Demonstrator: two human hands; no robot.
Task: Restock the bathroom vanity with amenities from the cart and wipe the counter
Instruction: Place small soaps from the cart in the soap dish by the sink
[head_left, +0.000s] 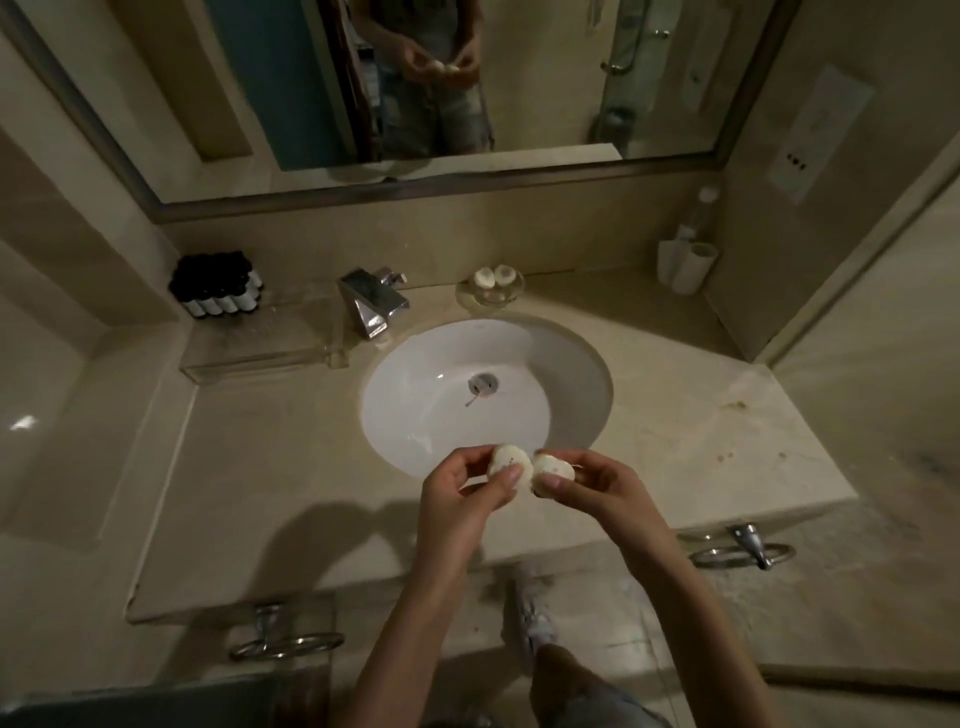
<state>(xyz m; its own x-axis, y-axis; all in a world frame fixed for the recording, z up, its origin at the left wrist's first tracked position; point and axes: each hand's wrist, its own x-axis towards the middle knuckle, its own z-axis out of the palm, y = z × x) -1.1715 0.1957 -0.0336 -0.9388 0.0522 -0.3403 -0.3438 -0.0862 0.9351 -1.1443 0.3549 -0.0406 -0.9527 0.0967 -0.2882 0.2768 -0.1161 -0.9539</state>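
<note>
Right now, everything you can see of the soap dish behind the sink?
The soap dish is small, round and clear, glass or plastic by its look. It sits flat on the beige counter behind the sink rim, right of the faucet. Two round white soaps lie side by side in its back half. No hand touches it.

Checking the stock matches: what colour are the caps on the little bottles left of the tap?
Black. The caps form a dark cluster, best seen in the head view.
</note>
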